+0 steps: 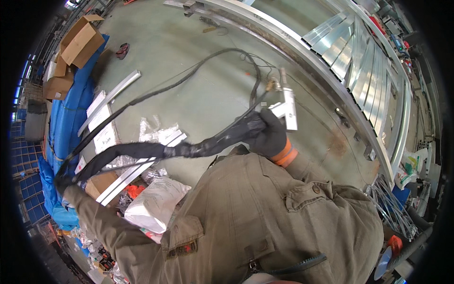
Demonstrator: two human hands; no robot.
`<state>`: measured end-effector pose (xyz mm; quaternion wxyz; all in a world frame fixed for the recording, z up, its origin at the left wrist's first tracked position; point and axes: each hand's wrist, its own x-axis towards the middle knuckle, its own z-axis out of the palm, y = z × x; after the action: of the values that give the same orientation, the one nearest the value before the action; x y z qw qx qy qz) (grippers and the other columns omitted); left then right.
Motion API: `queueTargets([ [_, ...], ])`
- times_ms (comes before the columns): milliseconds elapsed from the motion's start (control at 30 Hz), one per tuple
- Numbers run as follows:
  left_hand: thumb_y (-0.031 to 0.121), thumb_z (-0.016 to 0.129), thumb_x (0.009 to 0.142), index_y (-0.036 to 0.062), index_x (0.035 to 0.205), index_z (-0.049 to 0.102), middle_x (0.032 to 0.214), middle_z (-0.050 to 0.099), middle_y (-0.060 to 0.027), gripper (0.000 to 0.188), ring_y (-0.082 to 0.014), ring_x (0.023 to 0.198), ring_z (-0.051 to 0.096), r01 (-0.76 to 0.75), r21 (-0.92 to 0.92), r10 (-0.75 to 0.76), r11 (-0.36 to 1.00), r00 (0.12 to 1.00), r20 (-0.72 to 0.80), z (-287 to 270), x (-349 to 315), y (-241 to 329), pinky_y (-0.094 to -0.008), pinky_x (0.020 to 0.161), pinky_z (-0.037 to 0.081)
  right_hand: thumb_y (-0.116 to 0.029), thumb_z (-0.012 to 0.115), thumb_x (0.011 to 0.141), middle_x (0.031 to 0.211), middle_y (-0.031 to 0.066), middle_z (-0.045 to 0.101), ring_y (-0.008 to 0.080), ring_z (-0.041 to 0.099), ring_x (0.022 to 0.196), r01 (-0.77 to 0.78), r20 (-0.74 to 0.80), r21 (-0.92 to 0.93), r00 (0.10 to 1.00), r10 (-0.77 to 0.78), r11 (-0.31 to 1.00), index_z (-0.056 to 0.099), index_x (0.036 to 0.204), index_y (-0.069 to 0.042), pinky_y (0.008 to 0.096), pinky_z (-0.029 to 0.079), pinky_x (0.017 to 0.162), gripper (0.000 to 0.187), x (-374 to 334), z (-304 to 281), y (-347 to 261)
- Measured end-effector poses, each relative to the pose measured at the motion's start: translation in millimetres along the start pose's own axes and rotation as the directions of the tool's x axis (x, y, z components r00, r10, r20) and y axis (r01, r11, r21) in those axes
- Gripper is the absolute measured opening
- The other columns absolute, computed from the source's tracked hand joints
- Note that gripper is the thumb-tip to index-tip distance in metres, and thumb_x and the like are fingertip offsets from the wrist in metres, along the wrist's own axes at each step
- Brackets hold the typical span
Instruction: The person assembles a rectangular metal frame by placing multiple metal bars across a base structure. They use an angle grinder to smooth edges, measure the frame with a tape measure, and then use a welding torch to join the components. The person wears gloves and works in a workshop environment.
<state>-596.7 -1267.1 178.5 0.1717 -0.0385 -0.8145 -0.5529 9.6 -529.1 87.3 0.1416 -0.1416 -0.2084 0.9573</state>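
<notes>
My right hand (pixel 269 135), in a dark glove with an orange cuff, is closed around a thick black-sleeved cable (pixel 213 144) in front of my chest. From there the cable sags across to my left hand (pixel 61 182), stretched far out to the left, where the cable doubles back. That hand is dark against the dark cable, and its fingers barely show, but they appear wrapped round the bend. A thinner length of cable (pixel 179 80) arches over the floor and returns to my right hand. Just beyond the right glove is a white angular metal piece (pixel 289 111) beside a brass-coloured fitting (pixel 271 85).
A long metal frame (pixel 283 40) with shiny metal profiles (pixel 362 71) runs along the right. At left are cardboard boxes (pixel 81 42) and a blue-wrapped bundle (pixel 71 109). White profile lengths (pixel 123 182) and a white sack (pixel 158 201) lie near my left arm.
</notes>
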Motion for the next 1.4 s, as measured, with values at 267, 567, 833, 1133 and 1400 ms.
queueTargets([
  [267, 0.013, 0.073, 0.087, 0.0023, 0.117, 0.075, 0.092, 0.072, -0.0093, 0.032, -0.0216, 0.077, 0.065, -0.232, 0.56, 0.43, 0.795, 0.868, -0.25, -117, 140, 196, -0.039, 0.067, 0.053, -0.041, 0.053, 0.109, 0.128, 0.022, 0.071, 0.0383, 0.068, 0.122, -0.134, 0.117, 0.228, 0.987, 0.11, 0.964, 0.067, 0.125, 0.006, 0.0553, 0.049, 0.113, 0.051, 9, 42, 19],
  [567, 0.02, 0.072, 0.092, 0.0026, 0.111, 0.074, 0.084, 0.07, -0.0101, 0.027, -0.024, 0.071, 0.064, -0.613, 0.383, 0.598, 0.691, 0.782, 0.174, 359, 173, 253, -0.0426, 0.063, 0.052, -0.046, 0.053, 0.108, 0.116, 0.0167, 0.074, 0.0353, 0.069, 0.113, 0.252, -0.324, 0.347, 0.936, -0.137, 0.903, 0.069, 0.117, 0.001, 0.055, 0.05, 0.109, 0.05, -77, -27, -7],
  [833, 0.027, 0.07, 0.096, 0.0028, 0.106, 0.074, 0.077, 0.068, -0.0108, 0.026, -0.0262, 0.065, 0.064, -0.635, -0.184, 0.525, 0.75, 0.403, 0.75, 852, -285, 202, -0.0458, 0.06, 0.051, -0.026, 0.054, 0.107, 0.098, 0.0078, 0.079, 0.0204, 0.073, 0.096, -0.157, -0.454, -0.891, 0.307, -0.836, 0.426, 0.071, 0.102, -0.008, 0.0424, 0.054, 0.102, 0.026, -284, -159, 25],
  [1133, 0.018, 0.069, 0.096, 0.0051, 0.088, 0.066, 0.064, 0.059, -0.0092, 0.015, -0.0275, 0.051, 0.057, -0.074, 0.536, -0.525, 0.841, -0.352, 0.775, 792, -744, 49, -0.0431, 0.047, 0.044, -0.043, 0.053, 0.109, 0.108, 0.0045, 0.07, 0.0213, 0.068, 0.097, 0.415, -0.614, -0.789, -0.56, -0.557, 0.453, 0.068, 0.115, -0.01, 0.042, 0.056, 0.093, 0.036, -546, -167, 53],
  [1400, 0.023, 0.058, 0.102, 0.0074, 0.101, 0.064, 0.075, 0.063, -0.0121, 0.017, -0.0306, 0.062, 0.062, -0.065, 0.704, -0.703, 0.708, -0.168, 0.691, 815, -914, 96, -0.0465, 0.058, 0.051, -0.047, 0.055, 0.107, 0.118, 0.0072, 0.072, 0.0244, 0.069, 0.107, 0.637, -0.765, -0.633, -0.432, -0.477, 0.44, 0.068, 0.12, -0.011, 0.0441, 0.057, 0.096, 0.04, -658, -219, -32],
])
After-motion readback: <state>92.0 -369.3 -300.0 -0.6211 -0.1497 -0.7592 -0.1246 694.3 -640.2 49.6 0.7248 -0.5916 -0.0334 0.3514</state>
